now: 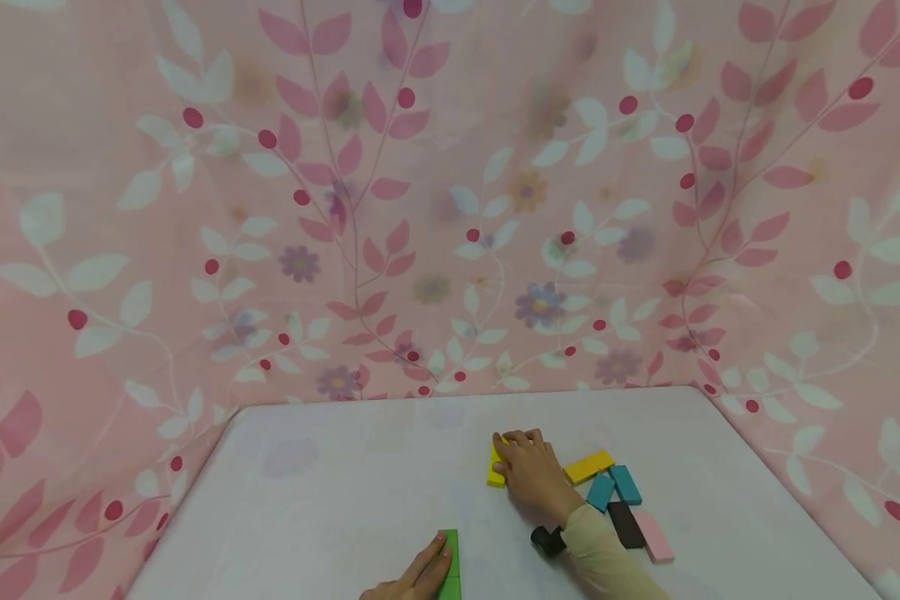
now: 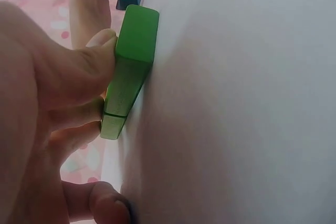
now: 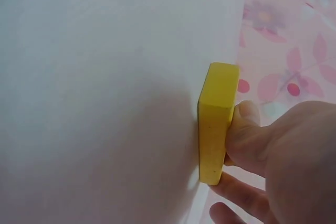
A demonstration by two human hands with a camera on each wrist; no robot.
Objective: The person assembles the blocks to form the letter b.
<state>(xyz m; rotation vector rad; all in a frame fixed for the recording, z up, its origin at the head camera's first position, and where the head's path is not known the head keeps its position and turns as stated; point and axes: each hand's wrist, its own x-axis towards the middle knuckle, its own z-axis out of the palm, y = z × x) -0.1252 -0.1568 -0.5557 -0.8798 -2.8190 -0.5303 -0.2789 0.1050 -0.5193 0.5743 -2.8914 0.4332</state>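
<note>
Toward the table's (image 1: 345,483) far edge, the right hand (image 1: 536,477) partly hides a yellow block (image 1: 495,479). The head view cuts off the left hand (image 1: 414,575).

Green blocks (image 1: 452,555), yellow block (image 3: 214,135), amber block (image 1: 589,467), teal blocks (image 1: 626,485), black block (image 1: 626,525), pink block (image 1: 653,536). Bench (image 1: 345,483) white. Backdrop (image 1: 450,292) pink: white/pink leaves, crimson dots, purple flowers. Sleeve (image 1: 607,550) khaki.

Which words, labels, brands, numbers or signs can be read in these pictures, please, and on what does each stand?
None can be read.
The green rectangular blocks and the bright yellow rectangular block show no legible lettering.
The black wrist-worn device is too small to tell.
The pink backdrop bears only printed leaves, dots and flowers.
</note>
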